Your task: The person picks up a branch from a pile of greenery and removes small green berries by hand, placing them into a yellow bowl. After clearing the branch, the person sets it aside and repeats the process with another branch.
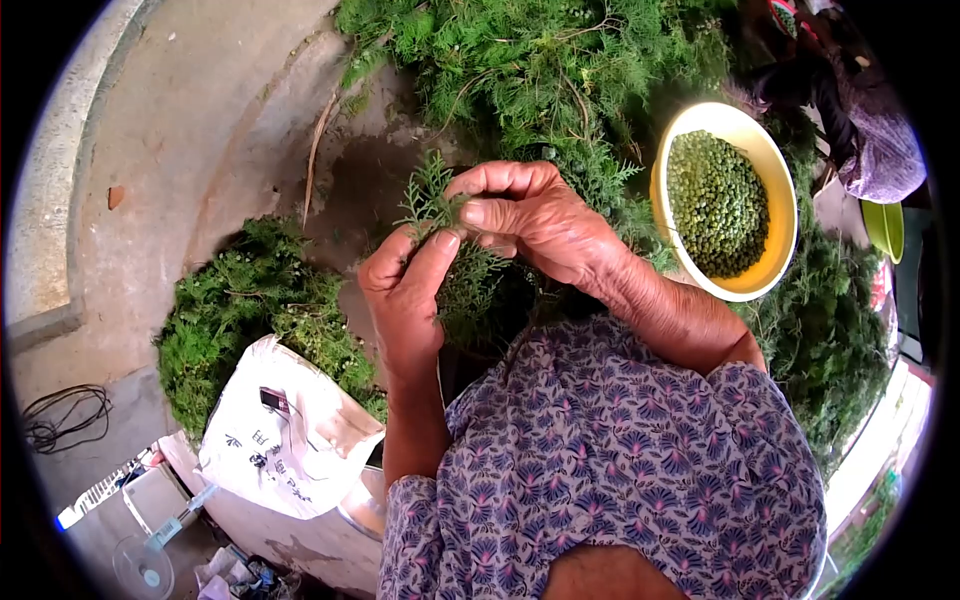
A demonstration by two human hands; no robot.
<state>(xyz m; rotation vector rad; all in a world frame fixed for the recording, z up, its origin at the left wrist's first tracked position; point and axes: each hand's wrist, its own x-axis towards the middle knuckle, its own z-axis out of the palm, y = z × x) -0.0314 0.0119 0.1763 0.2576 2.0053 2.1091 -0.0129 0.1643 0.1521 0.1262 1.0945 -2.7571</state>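
Observation:
A green sprig (pixel 428 200) with feathery leaves is pinched between both hands in front of the chest. My left hand (pixel 410 285) grips it from below, thumb and forefinger pressed together. From the right, my right hand (pixel 530 215) pinches the same sprig with thumb and forefinger, its fingertips close to those of the left. More leaves hang below the fingertips. To the right of the hands stands a yellow basin (pixel 783 215) holding small round green berries (pixel 718 205). Anything small between the fingertips is hidden.
A large heap of green branches (pixel 540 60) lies ahead, a smaller pile (pixel 240 310) at left. A white sack (pixel 300 430) bears a small dark device (pixel 274 400). Black cable (pixel 68 418) lies far left. Another person (pixel 865 130) is at upper right, near a green basin (pixel 884 228).

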